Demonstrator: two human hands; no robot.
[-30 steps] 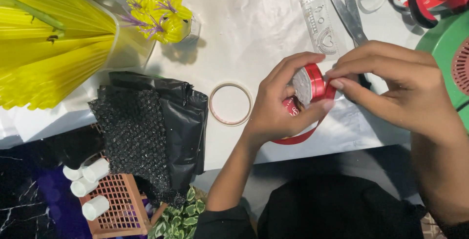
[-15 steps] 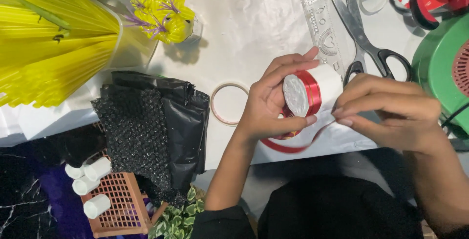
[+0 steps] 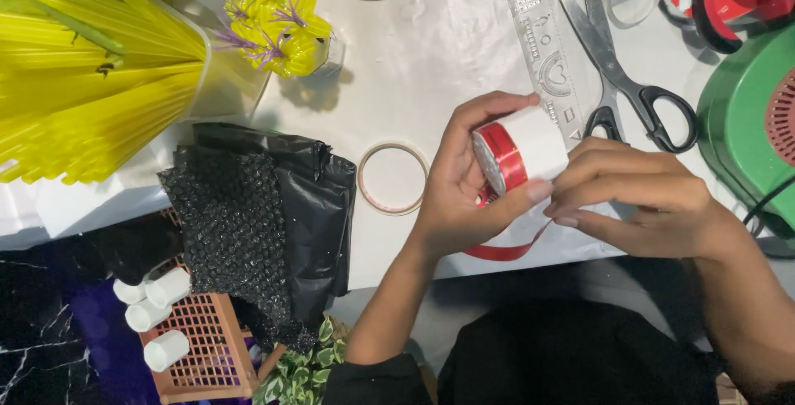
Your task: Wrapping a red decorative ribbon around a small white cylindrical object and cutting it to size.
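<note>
White table [image 3: 447, 49]: scissors [image 3: 617, 65], ruler [image 3: 546, 49], tape ring [image 3: 392, 178].

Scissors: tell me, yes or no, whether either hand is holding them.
No: the black-handled scissors lie on the table, while both the left hand and right hand grip the red-ribboned white roll.

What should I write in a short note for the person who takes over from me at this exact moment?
Left hand: grips the white spool with a band of red ribbon around it, above the table's edge.
Right hand: fingertips at the spool's lower side, where the loose red ribbon tail hangs down.
Nearby on the white table: thin tape ring, scissors, clear stencil ruler.
Done: some ribbon is unwound.
Left: the tail is uncut; scissors lie untouched.
</note>
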